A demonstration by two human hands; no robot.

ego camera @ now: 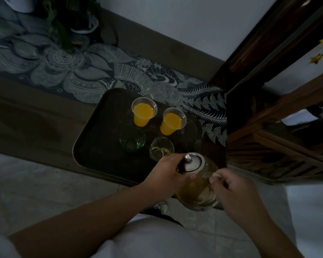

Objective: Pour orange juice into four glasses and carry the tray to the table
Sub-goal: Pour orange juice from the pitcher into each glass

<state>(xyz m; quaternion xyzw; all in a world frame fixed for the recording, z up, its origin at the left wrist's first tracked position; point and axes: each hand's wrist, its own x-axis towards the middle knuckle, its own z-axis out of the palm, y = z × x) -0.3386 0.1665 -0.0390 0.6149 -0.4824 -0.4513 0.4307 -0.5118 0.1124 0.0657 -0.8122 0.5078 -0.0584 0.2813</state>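
A person tilts a glass pitcher [198, 189] of orange juice over a dark tray [93, 146] set on a low table [26, 112] draped with a patterned runner [101, 71]. The left hand [168, 174] wraps over the pitcher's neck beside its metal lid [192, 162], fingers curled around it, thumb pressed to the glass. The right hand [237, 190] holds the pitcher's far side, fingers curled around what appears to be the handle. Juice streams into the near-right glass [161, 148], which holds only a little. Two glasses [144, 113] at the tray's far side stand nearly full, the second [172, 121] just right of the first. The near-left glass [132, 139], greenish, holds no juice. A potted plant [71, 23] stands at the table's far end, and a carved wooden cabinet [280, 127] rises at right.
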